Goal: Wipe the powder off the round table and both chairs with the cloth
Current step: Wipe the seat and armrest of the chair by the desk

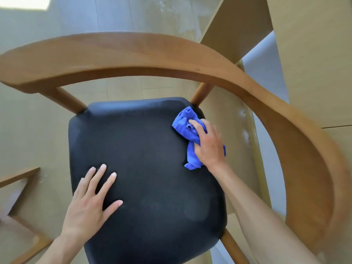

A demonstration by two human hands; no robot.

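Observation:
I look straight down on a wooden chair with a curved backrest and a black padded seat. My right hand grips a bunched blue cloth and presses it onto the seat's far right corner, near a back post. My left hand lies flat on the near left part of the seat, fingers spread and straight. Faint pale smears show on the near right of the cushion. The round table is not plainly in view.
The curved wooden rail wraps around the right side close to my right forearm. Part of another wooden piece of furniture shows at lower left. A beige tiled floor lies below, with whitish powder marks at upper right.

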